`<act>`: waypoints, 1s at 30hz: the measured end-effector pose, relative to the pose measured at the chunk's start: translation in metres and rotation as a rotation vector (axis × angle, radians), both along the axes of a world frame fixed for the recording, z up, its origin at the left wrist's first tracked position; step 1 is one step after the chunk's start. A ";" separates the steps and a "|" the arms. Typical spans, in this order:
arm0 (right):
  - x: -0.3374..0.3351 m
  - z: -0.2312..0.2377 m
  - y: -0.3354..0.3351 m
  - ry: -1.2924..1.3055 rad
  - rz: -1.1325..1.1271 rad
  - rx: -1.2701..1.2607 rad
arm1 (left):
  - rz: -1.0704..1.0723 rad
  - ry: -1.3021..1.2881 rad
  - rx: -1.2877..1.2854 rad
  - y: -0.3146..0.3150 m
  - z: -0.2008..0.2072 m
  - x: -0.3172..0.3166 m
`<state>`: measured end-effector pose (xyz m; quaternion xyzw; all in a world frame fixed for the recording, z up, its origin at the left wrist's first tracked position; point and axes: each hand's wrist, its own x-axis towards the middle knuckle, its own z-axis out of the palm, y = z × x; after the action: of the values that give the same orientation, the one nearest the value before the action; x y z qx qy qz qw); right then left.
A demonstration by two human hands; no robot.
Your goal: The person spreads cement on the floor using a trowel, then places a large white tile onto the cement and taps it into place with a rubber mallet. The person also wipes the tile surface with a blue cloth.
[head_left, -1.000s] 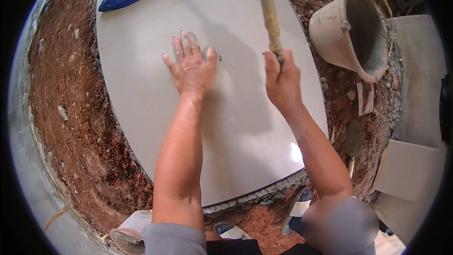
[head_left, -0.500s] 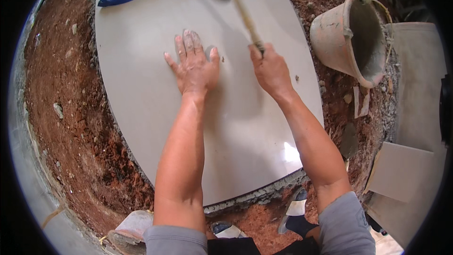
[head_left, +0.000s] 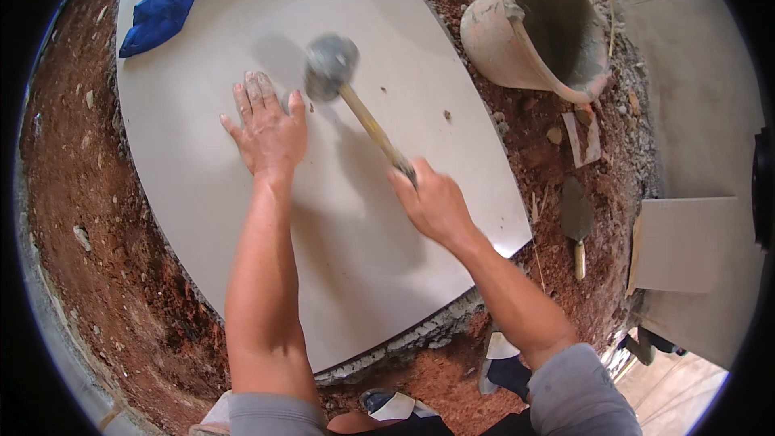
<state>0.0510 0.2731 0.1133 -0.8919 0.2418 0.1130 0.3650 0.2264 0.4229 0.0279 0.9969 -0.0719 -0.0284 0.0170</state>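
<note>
A large pale glossy floor tile (head_left: pixel 355 274) lies before me on a grey mortar bed. My left hand (head_left: pixel 270 133) rests on it palm down, fingers spread. In my right hand (head_left: pixel 436 203) is the wooden handle of a rubber mallet (head_left: pixel 331 64), closed near the handle's end. The mallet's grey head, a little blurred, is just right of and beyond my left fingertips. A shadow falls on the tile beneath it; whether the head touches the surface I cannot tell. A few small crumbs dot the tile.
Blue cloth (head_left: pixel 173 4) lies on the far left of the tile. A mortar-smeared bucket (head_left: pixel 529 28) lies tipped at the far right. On the red soil (head_left: pixel 97 218) to the right is a trowel (head_left: pixel 577 214). A smaller tile or board (head_left: pixel 686 244) sits further right.
The mallet head has swung nearer and lower, and my right hand has come closer to me. The view has shifted; my left hand stays flat on the tile.
</note>
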 end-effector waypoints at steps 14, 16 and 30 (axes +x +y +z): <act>-0.199 0.001 0.001 0.202 -0.162 -0.062 | -0.288 0.042 -0.283 0.110 0.034 -0.223; -0.200 0.000 -0.013 0.109 -0.071 -0.205 | -0.268 0.082 -0.417 0.133 0.042 -0.300; -0.228 0.086 -0.100 0.367 0.349 -0.429 | -0.152 -0.057 -0.596 0.191 0.059 -0.490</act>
<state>-0.1772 0.1734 0.1992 -0.9411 0.1654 0.2793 0.0944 -0.2632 0.6142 0.0867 0.9401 -0.1521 0.0207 0.3042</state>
